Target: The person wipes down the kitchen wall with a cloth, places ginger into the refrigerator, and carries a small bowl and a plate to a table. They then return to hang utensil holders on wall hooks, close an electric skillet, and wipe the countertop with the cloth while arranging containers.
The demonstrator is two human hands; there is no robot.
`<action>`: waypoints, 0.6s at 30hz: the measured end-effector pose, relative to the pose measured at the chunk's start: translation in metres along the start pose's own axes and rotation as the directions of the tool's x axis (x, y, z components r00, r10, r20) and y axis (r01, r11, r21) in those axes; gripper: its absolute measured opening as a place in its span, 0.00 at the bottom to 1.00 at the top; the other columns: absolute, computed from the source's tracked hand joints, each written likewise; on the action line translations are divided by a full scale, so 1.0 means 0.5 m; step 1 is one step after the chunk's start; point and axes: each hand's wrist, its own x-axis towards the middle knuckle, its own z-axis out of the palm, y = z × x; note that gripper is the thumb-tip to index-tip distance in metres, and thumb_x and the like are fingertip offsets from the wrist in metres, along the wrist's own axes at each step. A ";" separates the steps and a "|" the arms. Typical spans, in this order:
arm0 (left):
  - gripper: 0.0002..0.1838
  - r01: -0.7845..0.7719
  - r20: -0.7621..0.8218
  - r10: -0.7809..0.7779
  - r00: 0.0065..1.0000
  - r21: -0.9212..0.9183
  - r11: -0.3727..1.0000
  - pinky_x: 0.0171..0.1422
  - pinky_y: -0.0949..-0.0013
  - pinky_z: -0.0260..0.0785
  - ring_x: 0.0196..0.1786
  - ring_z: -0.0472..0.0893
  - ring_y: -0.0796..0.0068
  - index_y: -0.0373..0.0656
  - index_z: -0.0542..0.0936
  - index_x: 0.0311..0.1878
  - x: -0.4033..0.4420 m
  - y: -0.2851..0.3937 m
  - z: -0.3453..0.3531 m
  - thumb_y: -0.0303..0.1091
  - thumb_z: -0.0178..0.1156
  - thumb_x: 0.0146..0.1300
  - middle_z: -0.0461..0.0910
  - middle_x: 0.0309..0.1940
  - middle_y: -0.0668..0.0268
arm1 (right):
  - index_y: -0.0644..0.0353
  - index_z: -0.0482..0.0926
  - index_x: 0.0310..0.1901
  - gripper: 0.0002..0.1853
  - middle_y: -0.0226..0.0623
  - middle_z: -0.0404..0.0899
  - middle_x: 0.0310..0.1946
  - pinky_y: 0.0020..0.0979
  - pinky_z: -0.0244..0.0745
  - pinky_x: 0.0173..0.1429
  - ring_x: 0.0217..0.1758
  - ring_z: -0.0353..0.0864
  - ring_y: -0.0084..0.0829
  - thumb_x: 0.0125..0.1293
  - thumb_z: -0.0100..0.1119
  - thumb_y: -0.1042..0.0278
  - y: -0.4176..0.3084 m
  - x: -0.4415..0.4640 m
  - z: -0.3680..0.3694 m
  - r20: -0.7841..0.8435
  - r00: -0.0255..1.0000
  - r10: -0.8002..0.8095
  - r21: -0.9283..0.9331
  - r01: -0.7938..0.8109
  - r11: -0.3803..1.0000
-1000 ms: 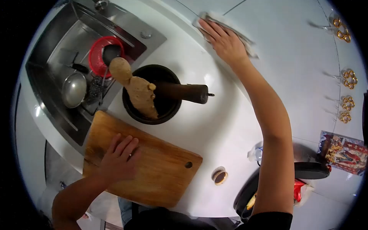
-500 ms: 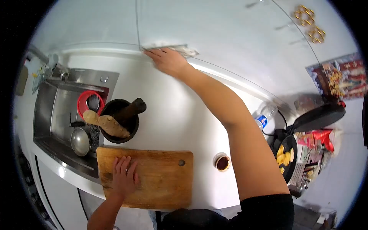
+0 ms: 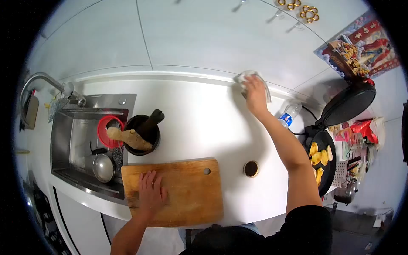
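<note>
My left hand (image 3: 151, 193) lies flat on the wooden cutting board (image 3: 193, 191), fingers a little apart, holding nothing. With my arm stretched out, my right hand (image 3: 257, 97) presses a pale cloth (image 3: 267, 90) against the raised back edge of the white counter (image 3: 199, 114). Part of the cloth is hidden under the fingers. A plastic bottle (image 3: 293, 111) with a blue label lies close to the right of that hand. Between my arms, a small round jar (image 3: 251, 169) with dark contents stands on the counter.
At the left, a dark mortar (image 3: 142, 149) holds a pestle (image 3: 152, 122) and a knobbly ginger root (image 3: 135, 139). A red bowl (image 3: 102, 132) and a strainer (image 3: 103, 168) sit in the steel sink (image 3: 80, 140). An opened electric griddle (image 3: 329, 170) with yellow pieces stands at the right.
My right hand has moved the cloth rightward along the back edge of the counter, toward the bottle. My left hand stays on the cutting board. The whole view has shifted slightly.
</note>
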 end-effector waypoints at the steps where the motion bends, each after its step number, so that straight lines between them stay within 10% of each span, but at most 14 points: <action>1: 0.24 -0.005 -0.002 0.005 1.000 0.004 1.000 0.72 0.39 0.52 0.65 0.64 0.48 0.38 0.73 0.55 0.000 0.004 -0.006 0.30 0.58 0.52 0.66 0.59 0.51 | 0.61 0.77 0.49 0.17 0.38 0.72 0.59 0.42 0.63 0.66 0.64 0.67 0.43 0.56 0.53 0.81 0.014 -0.013 -0.007 -0.112 0.987 0.116 0.042 -0.112 0.993; 5: 0.24 -0.001 0.036 0.000 0.999 0.018 1.000 0.72 0.39 0.52 0.65 0.64 0.46 0.38 0.72 0.56 0.003 0.011 -0.020 0.31 0.58 0.54 0.65 0.59 0.51 | 0.65 0.74 0.48 0.15 0.48 0.66 0.54 0.38 0.67 0.59 0.56 0.69 0.47 0.59 0.50 0.82 0.025 0.035 -0.023 -0.286 0.748 0.599 0.529 -0.398 0.750; 11: 0.26 0.028 0.060 -0.027 0.998 -0.019 0.999 0.72 0.38 0.50 0.65 0.63 0.46 0.39 0.70 0.58 0.005 0.011 -0.009 0.30 0.58 0.53 0.64 0.59 0.50 | 0.67 0.69 0.51 0.16 0.53 0.63 0.53 0.45 0.54 0.67 0.62 0.59 0.49 0.60 0.46 0.81 -0.123 0.164 0.073 -0.463 0.383 0.800 0.603 -0.526 0.600; 15: 0.26 0.006 0.097 -0.008 0.995 0.012 1.000 0.72 0.39 0.50 0.65 0.62 0.46 0.39 0.69 0.57 0.006 0.012 -0.011 0.30 0.58 0.53 0.63 0.60 0.50 | 0.63 0.73 0.48 0.16 0.47 0.68 0.46 0.46 0.63 0.59 0.54 0.65 0.50 0.57 0.52 0.81 -0.209 0.178 0.110 -0.519 0.753 0.404 0.433 -0.176 0.884; 18: 0.25 -0.020 0.092 0.015 0.996 0.053 0.998 0.72 0.39 0.50 0.66 0.62 0.46 0.38 0.69 0.56 0.001 0.004 -0.008 0.29 0.58 0.52 0.63 0.60 0.50 | 0.63 0.72 0.49 0.16 0.47 0.68 0.46 0.45 0.66 0.58 0.53 0.67 0.47 0.57 0.53 0.79 -0.147 0.157 0.084 -0.514 0.674 0.530 0.480 -0.286 0.829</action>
